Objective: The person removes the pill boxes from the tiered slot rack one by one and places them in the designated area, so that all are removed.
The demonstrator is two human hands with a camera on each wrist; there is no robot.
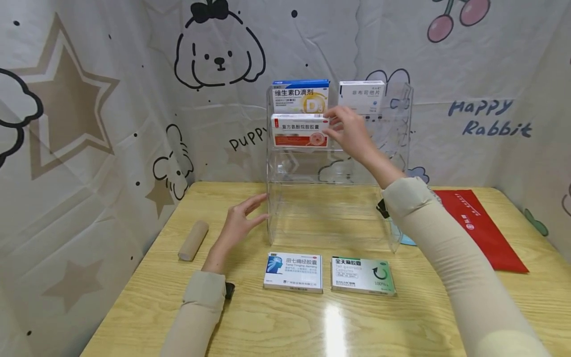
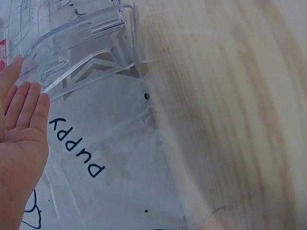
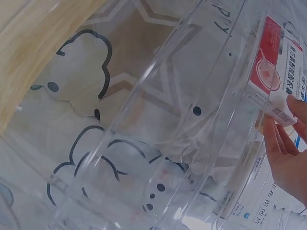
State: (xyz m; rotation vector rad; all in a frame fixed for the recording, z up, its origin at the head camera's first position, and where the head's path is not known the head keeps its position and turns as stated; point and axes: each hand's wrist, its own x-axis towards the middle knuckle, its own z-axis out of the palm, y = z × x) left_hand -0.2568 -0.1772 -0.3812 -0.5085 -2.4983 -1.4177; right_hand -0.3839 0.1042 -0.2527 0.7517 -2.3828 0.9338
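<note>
My right hand pinches the right end of a white and red medicine box, which stands on the second tier of a clear acrylic display rack. In the right wrist view, thumb and fingers close on that box's end. My left hand is by the rack's lower left side with fingers extended; whether the fingertips touch it I cannot tell. Behind the red box, on the top tier, is a blue and yellow vitamin D box. A white medicine box stands to its right.
In front of the rack, a white and blue medicine box and a green and white one lie flat on the wooden table. A cardboard tube lies at left, a red packet at right.
</note>
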